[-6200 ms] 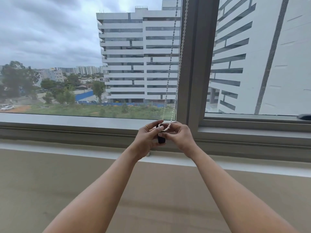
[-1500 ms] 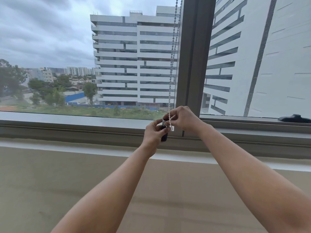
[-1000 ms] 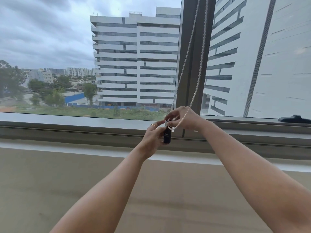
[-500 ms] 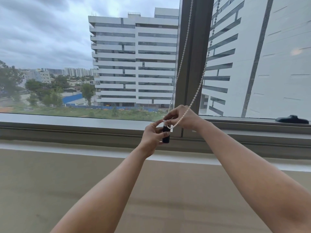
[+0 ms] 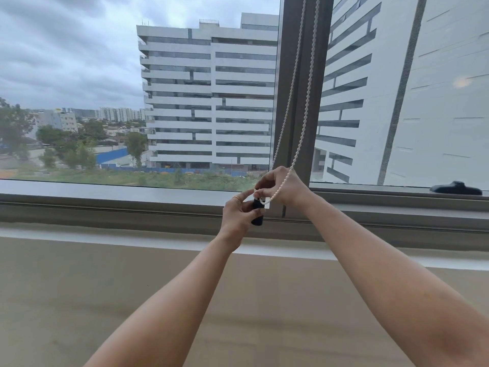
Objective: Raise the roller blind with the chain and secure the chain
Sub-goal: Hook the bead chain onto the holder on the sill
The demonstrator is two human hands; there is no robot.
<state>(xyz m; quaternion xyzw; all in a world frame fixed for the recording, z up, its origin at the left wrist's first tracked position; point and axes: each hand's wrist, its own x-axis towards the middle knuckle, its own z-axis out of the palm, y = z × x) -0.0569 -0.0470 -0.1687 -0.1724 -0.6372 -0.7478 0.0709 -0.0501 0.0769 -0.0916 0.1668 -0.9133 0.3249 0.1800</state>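
Note:
A white bead chain (image 5: 295, 75) hangs in two strands down the dark window mullion (image 5: 304, 102) and loops at its bottom end. My right hand (image 5: 283, 185) pinches the loop of the chain beside the frame. One strand runs over the back of that hand. My left hand (image 5: 239, 214), with a ring on one finger, grips a small dark chain holder (image 5: 258, 214) at the foot of the mullion. The loop lies at the top of the holder. The roller blind itself is out of view above.
A grey window sill (image 5: 105, 205) runs across below the glass, with a beige wall (image 5: 105, 300) beneath. A black window handle (image 5: 456, 188) sits on the right frame. Tall white buildings stand outside.
The two chain strands have swung from in front of the left pane to run across the mullion. Both hands stay together at the dark holder, with the right hand shifted slightly.

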